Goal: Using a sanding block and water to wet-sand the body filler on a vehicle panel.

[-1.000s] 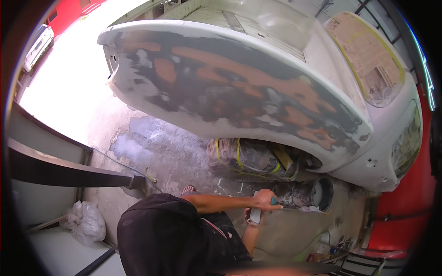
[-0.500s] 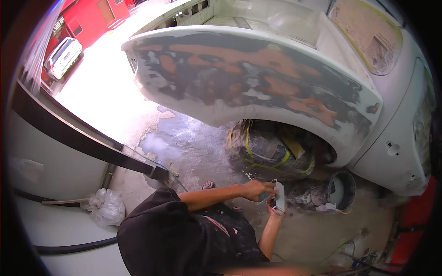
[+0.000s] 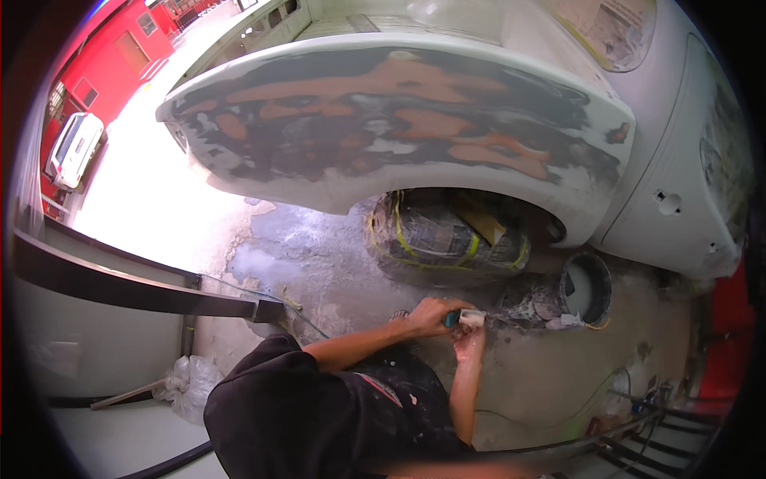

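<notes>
Low in front of me, my left hand is closed on a small teal object. Against it, my right hand grips a small pale, flat piece from below; its exact kind is unclear. Above my hands is a pale vehicle fender with grey and orange patches, over a wrapped wheel bound with yellow tape. A dark bucket holding milky liquid stands just right of my hands.
A dark metal beam crosses at left, near a plastic bag. A thin hose lies on the stained floor. Black metal racking is at lower right. A white car is parked outside by a red building.
My view has shifted, so the fender sits higher in it. My hands have risen in the picture, and the pale piece between them has turned, showing a shorter face.
</notes>
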Available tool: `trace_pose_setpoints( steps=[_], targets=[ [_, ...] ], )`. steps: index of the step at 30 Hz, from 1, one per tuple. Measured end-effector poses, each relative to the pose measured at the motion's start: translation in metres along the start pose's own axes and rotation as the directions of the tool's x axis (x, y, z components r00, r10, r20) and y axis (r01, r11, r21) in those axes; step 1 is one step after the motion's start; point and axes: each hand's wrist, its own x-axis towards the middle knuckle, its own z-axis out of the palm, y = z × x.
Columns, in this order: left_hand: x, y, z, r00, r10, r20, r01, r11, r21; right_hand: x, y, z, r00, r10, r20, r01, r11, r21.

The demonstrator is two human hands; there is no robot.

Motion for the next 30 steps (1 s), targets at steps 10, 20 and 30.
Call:
trace_pose_setpoints(
  steps=[10, 20, 30],
  targets=[
    [0.069, -0.022, 0.032, 0.846, -0.495, 0.197, 0.532, 0.776, -0.338, -0.065, -0.062, 0.024, 0.818, -0.576, 0.0, 0.402, 0.571, -0.716],
    [0.113, 0.007, 0.024, 0.861, -0.291, 0.417, 0.476, 0.749, -0.46, -0.057, -0.078, -0.005, 0.906, -0.406, -0.122, 0.393, 0.912, -0.117],
    [0.136, 0.06, 0.082, 0.878, -0.468, 0.105, 0.398, 0.589, -0.703, -0.048, -0.154, -0.03, 0.945, -0.283, 0.166, 0.25, 0.948, 0.195]
  ],
)
